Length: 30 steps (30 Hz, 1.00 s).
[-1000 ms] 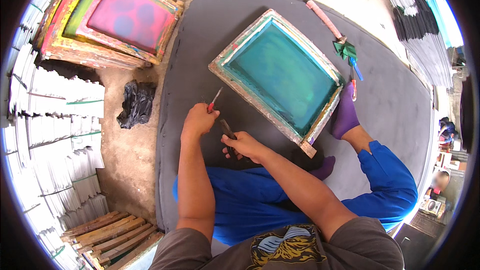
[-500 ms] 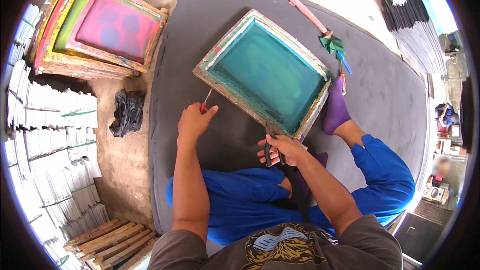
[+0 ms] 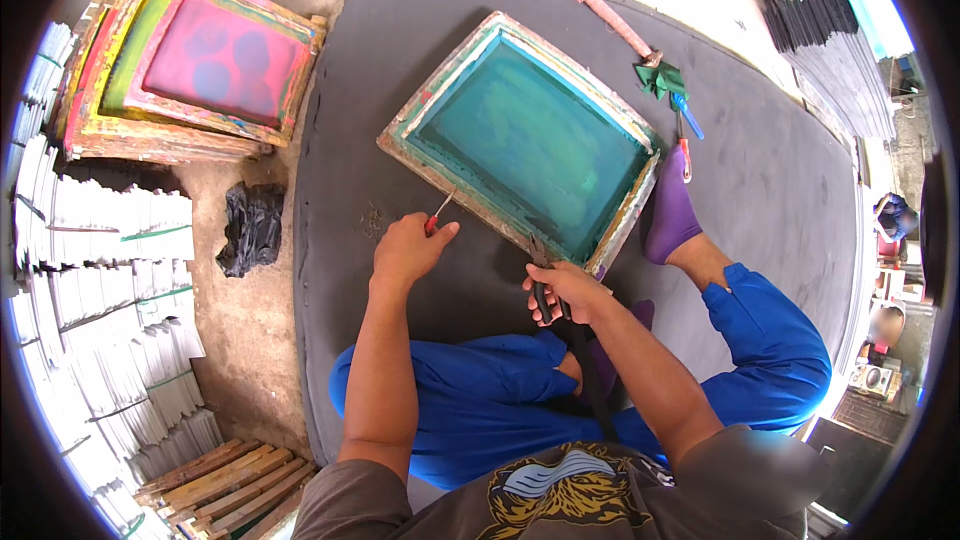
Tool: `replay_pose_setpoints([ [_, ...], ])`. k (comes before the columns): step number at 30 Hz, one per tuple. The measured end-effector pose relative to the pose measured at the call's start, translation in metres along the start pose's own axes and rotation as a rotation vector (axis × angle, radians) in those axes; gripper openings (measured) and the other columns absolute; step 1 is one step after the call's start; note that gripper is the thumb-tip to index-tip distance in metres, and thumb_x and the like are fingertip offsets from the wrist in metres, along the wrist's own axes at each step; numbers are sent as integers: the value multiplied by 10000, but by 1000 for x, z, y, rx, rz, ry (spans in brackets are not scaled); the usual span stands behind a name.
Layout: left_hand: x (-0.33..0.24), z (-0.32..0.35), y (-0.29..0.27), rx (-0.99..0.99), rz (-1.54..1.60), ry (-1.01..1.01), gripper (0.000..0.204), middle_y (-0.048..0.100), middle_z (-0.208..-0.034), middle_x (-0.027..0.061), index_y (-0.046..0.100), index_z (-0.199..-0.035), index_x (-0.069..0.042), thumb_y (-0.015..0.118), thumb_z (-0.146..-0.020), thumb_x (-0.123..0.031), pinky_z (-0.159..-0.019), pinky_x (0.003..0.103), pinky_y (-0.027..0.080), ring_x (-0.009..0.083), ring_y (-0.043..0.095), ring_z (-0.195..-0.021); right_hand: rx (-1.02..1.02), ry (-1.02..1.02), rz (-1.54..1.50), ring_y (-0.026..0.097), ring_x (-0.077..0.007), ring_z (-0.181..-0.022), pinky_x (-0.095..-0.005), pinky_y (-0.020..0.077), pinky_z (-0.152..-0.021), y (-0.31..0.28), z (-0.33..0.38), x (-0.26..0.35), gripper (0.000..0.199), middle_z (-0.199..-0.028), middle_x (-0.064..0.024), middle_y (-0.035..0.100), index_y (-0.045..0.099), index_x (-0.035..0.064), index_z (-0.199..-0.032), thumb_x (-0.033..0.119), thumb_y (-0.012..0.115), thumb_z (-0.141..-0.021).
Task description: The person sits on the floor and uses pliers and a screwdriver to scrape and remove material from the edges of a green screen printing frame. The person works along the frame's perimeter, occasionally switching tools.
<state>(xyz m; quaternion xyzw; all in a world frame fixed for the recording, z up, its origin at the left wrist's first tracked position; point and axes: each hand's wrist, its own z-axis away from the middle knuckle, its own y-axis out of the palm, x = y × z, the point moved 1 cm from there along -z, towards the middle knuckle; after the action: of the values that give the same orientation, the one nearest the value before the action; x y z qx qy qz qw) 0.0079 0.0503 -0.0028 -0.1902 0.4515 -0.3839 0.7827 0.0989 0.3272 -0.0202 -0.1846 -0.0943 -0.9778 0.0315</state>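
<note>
A wooden-framed printing screen (image 3: 424, 168) with blue-green mesh lies tilted across the dark padded surface before me. My left hand (image 3: 405, 250) is closed round the red handle of a screwdriver (image 3: 432, 225), whose thin metal shaft points at the screen's near left edge. In my right hand (image 3: 572, 290) are pliers (image 3: 541, 252) with black grips, their jaws at the near edge close to the right corner. Whether the jaws grip anything is too small to tell. Small thin scraps (image 3: 373, 220) lie left of my left hand.
My purple-socked foot (image 3: 674, 208) rests by the screen's right corner. Beyond it lie another screwdriver (image 3: 686, 162), a green piece (image 3: 658, 78) and a pinkish roll (image 3: 612, 22). Stacked screens (image 3: 225, 60), a black plastic bag (image 3: 250, 230) and white bundles (image 3: 105, 210) stand left.
My left hand has moved right and slightly down with the screwdriver, along the screen's near edge. The scraps now show beside it. My right hand and the pliers have shifted slightly.
</note>
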Motion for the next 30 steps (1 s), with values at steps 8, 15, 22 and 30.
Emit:
replay_pose_setpoints([
  [8,-2,-1,0,11,-19,2,559,697,-829,236,643,-799,7,721,-895,-538,-750,472,513,398,694,-822,-393,-236,-10,597,-205,-438,-357,453,-377,36,-18,-25,197,-586,-105,598,584,-20,-805,143,657,-889],
  [15,5,-1,1,-16,10,-3,554,712,-829,212,662,-830,7,717,-901,-540,-754,472,523,374,703,-814,-636,-404,263,622,-191,-469,-350,505,-440,39,-36,-44,257,-643,-118,652,628,-73,-861,177,658,-913],
  [22,26,3,-12,235,307,-158,453,684,-706,125,661,-845,15,718,-929,-427,-491,353,483,196,609,-506,-158,-354,485,684,-176,-576,-329,537,-536,109,-27,-9,298,-717,-112,697,666,-59,-974,231,724,-944],
  [30,77,-12,-18,102,440,-244,258,691,-687,104,667,-824,11,793,-869,-208,-441,341,440,174,591,-473,153,-250,432,693,-182,-643,-335,505,-520,160,-63,13,388,-803,-111,708,641,7,-1014,395,650,-1011],
])
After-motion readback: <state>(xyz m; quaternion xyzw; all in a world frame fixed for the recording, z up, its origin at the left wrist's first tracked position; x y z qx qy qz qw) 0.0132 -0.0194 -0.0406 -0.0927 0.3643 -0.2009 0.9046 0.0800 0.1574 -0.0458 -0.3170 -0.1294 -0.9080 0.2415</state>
